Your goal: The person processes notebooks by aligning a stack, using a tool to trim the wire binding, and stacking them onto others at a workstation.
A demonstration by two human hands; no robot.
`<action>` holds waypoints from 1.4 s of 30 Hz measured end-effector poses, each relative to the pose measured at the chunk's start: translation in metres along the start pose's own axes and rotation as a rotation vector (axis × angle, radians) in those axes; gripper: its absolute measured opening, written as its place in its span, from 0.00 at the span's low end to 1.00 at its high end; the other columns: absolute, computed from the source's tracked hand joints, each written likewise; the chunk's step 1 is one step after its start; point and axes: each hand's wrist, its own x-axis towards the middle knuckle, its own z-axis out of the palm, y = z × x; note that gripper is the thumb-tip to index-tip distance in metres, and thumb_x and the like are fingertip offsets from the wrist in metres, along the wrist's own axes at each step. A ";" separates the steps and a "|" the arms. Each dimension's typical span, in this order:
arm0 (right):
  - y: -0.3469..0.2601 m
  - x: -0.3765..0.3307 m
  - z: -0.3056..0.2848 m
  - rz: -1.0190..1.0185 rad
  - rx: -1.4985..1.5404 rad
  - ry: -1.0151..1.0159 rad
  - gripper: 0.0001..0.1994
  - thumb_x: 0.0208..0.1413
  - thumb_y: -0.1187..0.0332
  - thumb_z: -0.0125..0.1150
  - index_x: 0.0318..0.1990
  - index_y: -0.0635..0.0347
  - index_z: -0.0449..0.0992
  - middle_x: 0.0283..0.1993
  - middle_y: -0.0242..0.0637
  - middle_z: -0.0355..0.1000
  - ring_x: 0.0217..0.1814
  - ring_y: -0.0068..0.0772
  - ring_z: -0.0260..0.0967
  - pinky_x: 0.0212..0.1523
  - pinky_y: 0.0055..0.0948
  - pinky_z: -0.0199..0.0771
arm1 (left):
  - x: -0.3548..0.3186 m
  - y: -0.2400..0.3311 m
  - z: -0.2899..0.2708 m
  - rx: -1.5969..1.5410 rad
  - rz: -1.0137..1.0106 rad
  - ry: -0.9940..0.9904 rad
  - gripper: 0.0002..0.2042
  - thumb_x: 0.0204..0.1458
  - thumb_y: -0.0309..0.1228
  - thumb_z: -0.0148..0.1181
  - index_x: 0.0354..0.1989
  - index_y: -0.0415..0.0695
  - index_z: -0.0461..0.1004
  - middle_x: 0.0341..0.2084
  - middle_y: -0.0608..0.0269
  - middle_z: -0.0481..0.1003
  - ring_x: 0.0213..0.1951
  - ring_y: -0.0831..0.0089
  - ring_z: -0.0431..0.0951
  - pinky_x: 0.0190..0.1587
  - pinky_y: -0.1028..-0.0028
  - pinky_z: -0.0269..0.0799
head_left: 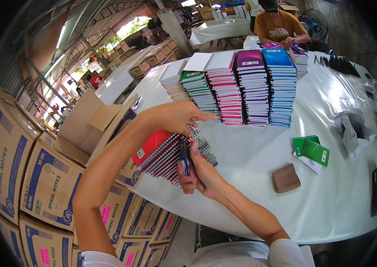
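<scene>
A stack of red-covered spiral notebooks [149,147] leans at the table's near left edge, its rows of wire coils facing me. My right hand [193,174] is closed around pliers [183,153] with blue and dark handles. The jaws point away from me, up against the coils. My left hand [177,116] reaches over the top of the stack, index finger stretched out and the other fingers partly bent. It seems to hold nothing; its fingertips are close to the coils. Whether the jaws grip a wire is too small to tell.
Tall notebook stacks, purple [250,66] and blue [280,64] among them, stand at the far middle. A brown block [286,178] and loose green notebooks [311,151] lie right. Cartons [50,187] are piled left, one with flaps up. Across the table sits a person [279,26].
</scene>
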 end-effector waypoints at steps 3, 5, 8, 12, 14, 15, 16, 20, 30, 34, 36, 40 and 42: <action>0.007 -0.008 0.014 -0.090 -0.109 0.141 0.39 0.57 0.31 0.22 0.31 0.59 0.71 0.17 0.33 0.61 0.18 0.29 0.61 0.21 0.28 0.64 | 0.002 -0.001 0.000 0.030 -0.011 -0.021 0.39 0.41 0.16 0.63 0.65 0.56 0.61 0.55 0.53 0.71 0.51 0.61 0.76 0.55 0.68 0.72; 0.002 -0.008 0.018 -0.098 -0.102 0.230 0.40 0.57 0.31 0.22 0.31 0.59 0.71 0.17 0.33 0.61 0.18 0.29 0.61 0.21 0.28 0.65 | 0.003 0.000 -0.001 0.040 -0.011 -0.035 0.39 0.41 0.16 0.64 0.65 0.56 0.61 0.54 0.52 0.72 0.51 0.61 0.76 0.55 0.68 0.73; -0.001 -0.008 0.019 -0.074 -0.078 0.242 0.40 0.57 0.30 0.22 0.29 0.59 0.70 0.16 0.33 0.61 0.17 0.29 0.59 0.21 0.28 0.63 | 0.004 0.001 -0.001 0.049 -0.012 -0.037 0.38 0.41 0.17 0.64 0.64 0.57 0.62 0.52 0.53 0.74 0.49 0.60 0.77 0.53 0.69 0.74; -0.002 -0.006 0.006 -0.002 0.015 0.077 0.39 0.56 0.29 0.23 0.28 0.59 0.68 0.16 0.32 0.60 0.16 0.28 0.57 0.19 0.27 0.60 | 0.006 0.001 0.000 0.108 0.018 -0.077 0.37 0.42 0.20 0.65 0.64 0.57 0.63 0.50 0.52 0.75 0.46 0.60 0.79 0.50 0.68 0.75; 0.000 -0.002 0.000 0.022 0.029 0.043 0.39 0.54 0.27 0.26 0.28 0.57 0.67 0.16 0.30 0.59 0.16 0.27 0.58 0.17 0.27 0.58 | 0.009 0.003 0.000 0.176 0.009 -0.092 0.36 0.42 0.22 0.66 0.64 0.57 0.63 0.50 0.51 0.75 0.44 0.59 0.79 0.48 0.67 0.75; 0.002 -0.003 0.000 -0.009 -0.007 0.057 0.39 0.55 0.28 0.25 0.28 0.58 0.68 0.16 0.32 0.60 0.16 0.28 0.59 0.19 0.27 0.61 | 0.009 0.004 -0.001 0.194 0.002 -0.100 0.36 0.42 0.22 0.66 0.63 0.57 0.64 0.50 0.51 0.75 0.44 0.59 0.80 0.48 0.67 0.75; 0.005 -0.006 0.000 -0.041 -0.043 0.070 0.39 0.56 0.29 0.24 0.28 0.59 0.69 0.16 0.33 0.62 0.17 0.28 0.59 0.21 0.28 0.63 | 0.010 0.006 -0.002 0.212 -0.004 -0.109 0.36 0.42 0.22 0.66 0.63 0.56 0.64 0.49 0.51 0.75 0.43 0.59 0.80 0.49 0.67 0.75; 0.004 -0.010 0.006 -0.082 -0.125 0.223 0.40 0.58 0.31 0.22 0.32 0.61 0.72 0.21 0.38 0.69 0.24 0.33 0.70 0.30 0.34 0.76 | 0.012 0.000 -0.001 0.164 -0.014 -0.129 0.34 0.42 0.21 0.64 0.62 0.55 0.65 0.51 0.52 0.74 0.44 0.61 0.79 0.49 0.69 0.75; 0.002 -0.012 0.003 -0.047 -0.085 0.182 0.41 0.57 0.30 0.22 0.32 0.60 0.72 0.23 0.37 0.69 0.25 0.33 0.70 0.29 0.34 0.76 | 0.015 -0.010 0.002 0.094 0.050 -0.197 0.24 0.45 0.19 0.59 0.54 0.45 0.73 0.55 0.50 0.71 0.54 0.62 0.74 0.51 0.69 0.72; 0.002 -0.005 -0.009 -0.007 0.011 0.064 0.40 0.57 0.29 0.23 0.30 0.59 0.70 0.19 0.33 0.63 0.20 0.30 0.63 0.23 0.30 0.68 | 0.015 -0.014 0.007 0.227 0.112 -0.178 0.20 0.45 0.23 0.59 0.51 0.43 0.75 0.52 0.49 0.72 0.55 0.59 0.73 0.51 0.68 0.72; 0.003 -0.003 -0.020 0.030 0.101 -0.060 0.40 0.56 0.29 0.23 0.30 0.59 0.70 0.18 0.32 0.63 0.19 0.31 0.62 0.23 0.30 0.68 | 0.018 -0.010 0.009 0.303 0.107 -0.174 0.19 0.46 0.25 0.59 0.50 0.42 0.76 0.51 0.48 0.73 0.55 0.58 0.73 0.51 0.67 0.72; 0.009 -0.009 -0.006 -0.004 -0.030 0.094 0.41 0.56 0.29 0.23 0.30 0.60 0.71 0.19 0.34 0.66 0.21 0.34 0.67 0.27 0.33 0.74 | 0.022 -0.008 0.009 0.282 0.060 -0.209 0.19 0.46 0.24 0.58 0.49 0.41 0.76 0.51 0.47 0.73 0.57 0.59 0.71 0.50 0.67 0.72; 0.011 -0.013 0.000 -0.045 -0.114 0.238 0.41 0.56 0.29 0.23 0.31 0.60 0.71 0.20 0.35 0.68 0.23 0.35 0.70 0.30 0.35 0.76 | 0.023 -0.011 0.010 0.228 0.053 -0.211 0.19 0.46 0.24 0.58 0.49 0.41 0.76 0.51 0.48 0.73 0.58 0.59 0.70 0.51 0.67 0.72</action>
